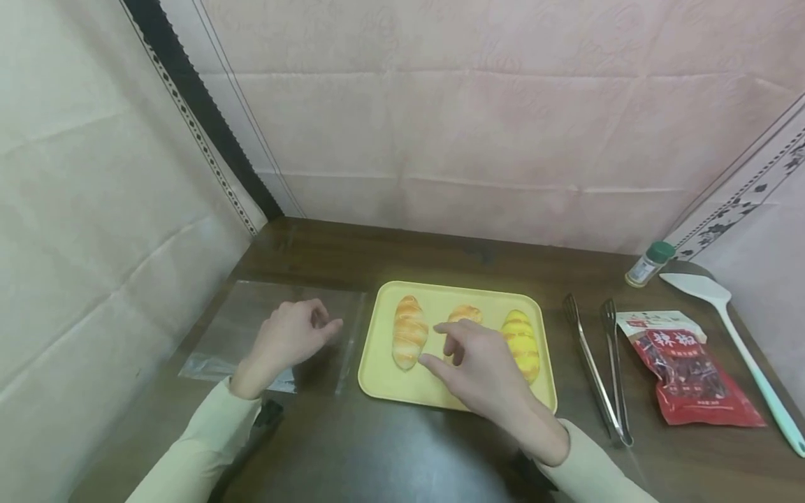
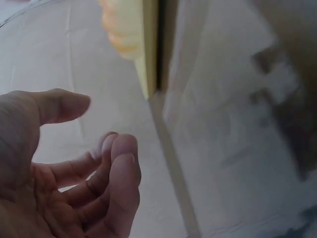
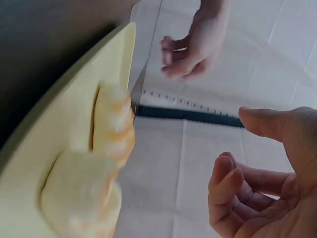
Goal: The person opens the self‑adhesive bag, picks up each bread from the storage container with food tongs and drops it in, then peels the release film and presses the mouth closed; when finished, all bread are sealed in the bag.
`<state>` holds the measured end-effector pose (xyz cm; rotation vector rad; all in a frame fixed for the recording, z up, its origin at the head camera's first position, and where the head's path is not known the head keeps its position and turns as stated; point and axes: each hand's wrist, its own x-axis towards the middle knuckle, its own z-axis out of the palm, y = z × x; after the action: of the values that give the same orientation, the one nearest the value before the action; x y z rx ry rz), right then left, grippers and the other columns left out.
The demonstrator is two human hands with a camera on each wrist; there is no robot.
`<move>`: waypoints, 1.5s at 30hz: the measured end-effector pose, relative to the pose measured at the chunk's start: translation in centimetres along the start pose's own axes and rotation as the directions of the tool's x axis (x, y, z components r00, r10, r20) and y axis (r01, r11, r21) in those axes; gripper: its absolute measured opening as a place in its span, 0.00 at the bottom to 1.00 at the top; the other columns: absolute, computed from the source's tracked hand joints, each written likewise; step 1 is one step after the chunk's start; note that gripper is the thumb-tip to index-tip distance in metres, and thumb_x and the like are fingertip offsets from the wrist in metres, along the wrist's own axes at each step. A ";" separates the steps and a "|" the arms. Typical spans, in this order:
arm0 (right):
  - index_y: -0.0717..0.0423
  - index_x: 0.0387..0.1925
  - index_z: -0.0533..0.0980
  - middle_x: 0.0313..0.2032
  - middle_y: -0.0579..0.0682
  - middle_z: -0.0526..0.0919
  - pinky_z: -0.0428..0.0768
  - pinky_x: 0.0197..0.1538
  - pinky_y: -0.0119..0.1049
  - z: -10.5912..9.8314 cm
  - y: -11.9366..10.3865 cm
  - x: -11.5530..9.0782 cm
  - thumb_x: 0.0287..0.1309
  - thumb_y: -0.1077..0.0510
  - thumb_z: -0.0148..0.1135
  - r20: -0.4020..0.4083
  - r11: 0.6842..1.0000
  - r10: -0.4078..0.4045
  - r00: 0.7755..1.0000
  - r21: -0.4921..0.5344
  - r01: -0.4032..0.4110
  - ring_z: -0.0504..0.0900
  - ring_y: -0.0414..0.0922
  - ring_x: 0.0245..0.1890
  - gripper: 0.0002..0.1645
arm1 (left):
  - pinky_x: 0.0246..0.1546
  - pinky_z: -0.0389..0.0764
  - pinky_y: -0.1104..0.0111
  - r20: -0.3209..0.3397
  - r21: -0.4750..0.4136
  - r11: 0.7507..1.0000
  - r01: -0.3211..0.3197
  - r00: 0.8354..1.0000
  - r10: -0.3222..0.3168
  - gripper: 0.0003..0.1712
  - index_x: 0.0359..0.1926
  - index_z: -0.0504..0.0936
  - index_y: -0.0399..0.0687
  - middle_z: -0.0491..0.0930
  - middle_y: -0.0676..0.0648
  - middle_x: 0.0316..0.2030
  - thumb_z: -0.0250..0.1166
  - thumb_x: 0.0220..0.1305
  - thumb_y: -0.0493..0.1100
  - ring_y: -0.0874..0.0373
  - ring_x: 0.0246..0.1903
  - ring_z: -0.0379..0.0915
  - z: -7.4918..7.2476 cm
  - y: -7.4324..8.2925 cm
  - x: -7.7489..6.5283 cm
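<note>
A pale yellow tray (image 1: 386,388) holds three bread rolls in a row. On its left lies a golden-striped bread roll (image 1: 410,332); a second striped roll (image 1: 466,313) in the middle is partly hidden by my right hand (image 1: 483,367). The roll at the right (image 1: 520,342) is brighter yellow. Thumb and fingers of the right hand are apart and loosely bent above the tray, holding nothing. My left hand (image 1: 291,337) hovers left of the tray over a clear plastic bag (image 1: 245,318), its fingers loosely curved around nothing. In the right wrist view two rolls (image 3: 113,124) show beside that hand.
Right of the tray lie metal tongs (image 1: 594,370), their tips pointing away. Beyond them are a red food packet (image 1: 694,381), a spatula with a mint-green handle (image 1: 751,349) and a small green-capped jar (image 1: 650,264). Cloth hangs behind the dark table (image 1: 352,454).
</note>
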<state>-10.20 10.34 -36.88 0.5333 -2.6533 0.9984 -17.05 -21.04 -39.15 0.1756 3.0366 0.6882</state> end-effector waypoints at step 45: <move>0.45 0.25 0.86 0.28 0.43 0.86 0.73 0.19 0.39 16.1 -5.1 6.1 0.54 0.43 0.85 0.473 0.901 -0.100 0.875 -0.330 0.282 0.82 0.42 0.24 0.16 | 0.20 0.69 0.64 0.361 0.096 0.995 0.017 0.931 -0.051 0.30 0.14 0.69 0.57 0.67 0.56 0.14 0.61 0.72 0.61 0.58 0.17 0.67 6.4 -4.9 4.6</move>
<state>-15.27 -5.57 -43.53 1.0112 -2.9947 0.2837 -21.83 -22.15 -46.97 0.2237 2.7078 0.4530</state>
